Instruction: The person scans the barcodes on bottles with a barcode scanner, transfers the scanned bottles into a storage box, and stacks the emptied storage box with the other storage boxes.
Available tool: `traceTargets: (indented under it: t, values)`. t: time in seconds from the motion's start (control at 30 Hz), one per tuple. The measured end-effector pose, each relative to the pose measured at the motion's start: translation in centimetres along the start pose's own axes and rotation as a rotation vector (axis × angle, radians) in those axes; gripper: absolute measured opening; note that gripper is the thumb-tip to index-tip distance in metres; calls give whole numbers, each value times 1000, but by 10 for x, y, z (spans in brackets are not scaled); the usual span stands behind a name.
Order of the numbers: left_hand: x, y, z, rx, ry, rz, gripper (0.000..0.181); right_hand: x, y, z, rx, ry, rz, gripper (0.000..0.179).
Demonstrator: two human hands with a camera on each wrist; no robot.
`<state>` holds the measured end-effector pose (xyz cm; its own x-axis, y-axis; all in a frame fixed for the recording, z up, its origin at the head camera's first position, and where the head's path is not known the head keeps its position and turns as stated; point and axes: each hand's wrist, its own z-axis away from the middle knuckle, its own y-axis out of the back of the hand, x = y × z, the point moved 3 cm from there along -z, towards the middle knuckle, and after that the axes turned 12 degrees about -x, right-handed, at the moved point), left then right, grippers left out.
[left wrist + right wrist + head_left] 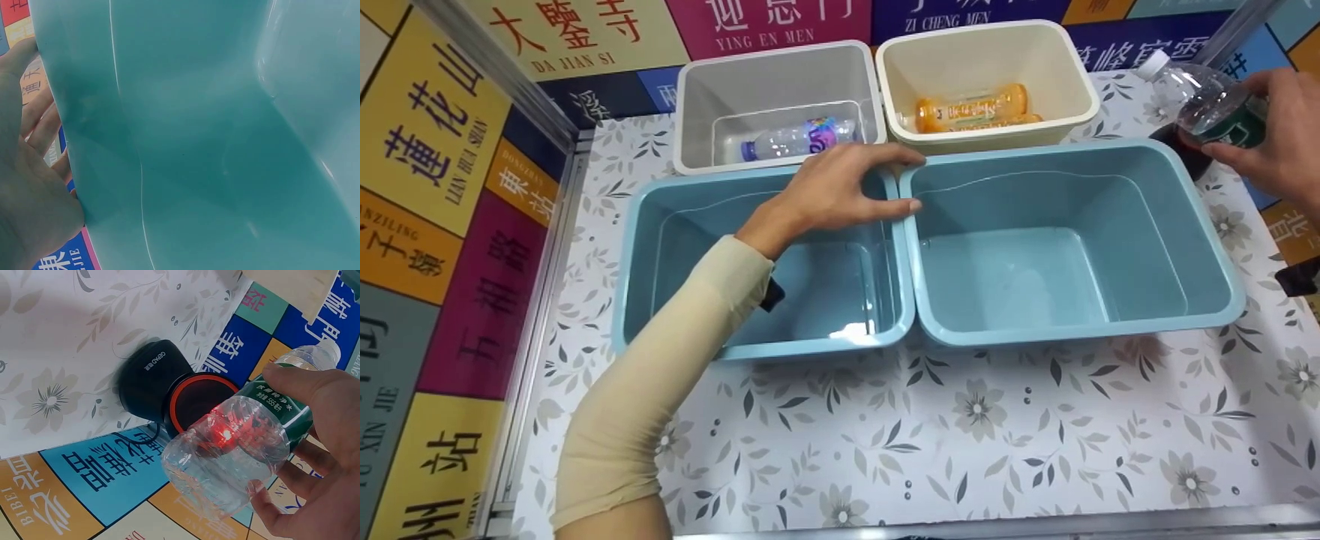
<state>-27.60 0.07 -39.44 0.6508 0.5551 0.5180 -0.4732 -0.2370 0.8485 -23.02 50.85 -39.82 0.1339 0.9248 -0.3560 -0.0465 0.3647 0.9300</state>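
Note:
My right hand (1286, 142) holds a clear plastic water bottle (208, 472) with a green label, tilted, its white cap up and to the left in the head view. The bottle is in front of a black scanner (154, 377) with an orange-red ring, and a red light glows on the plastic. My left hand (836, 187) reaches over the left blue bin (810, 349), thumb and fingers spread, fingertips right at the adjoining rims. Beside it is the right blue bin (1080, 330). Neither blue bin shows a bottle inside.
Behind stand a grey bin (780, 71) with a purple-labelled bottle (802, 140) and a cream bin (990, 45) with orange bottles (975, 109). A flower-patterned cloth (975, 442) covers the table. Panels with place names line the back and left.

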Motion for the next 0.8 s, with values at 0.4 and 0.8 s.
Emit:
traceTargets:
  t: [0.4,0.8]
  values:
    - [1,0,0,-8,-1,3,65,-1,-2,2,-3,2,12,72]
    - [0,0,2,-9,8,10,65,-9,0,6,-13,-6,-27,72]
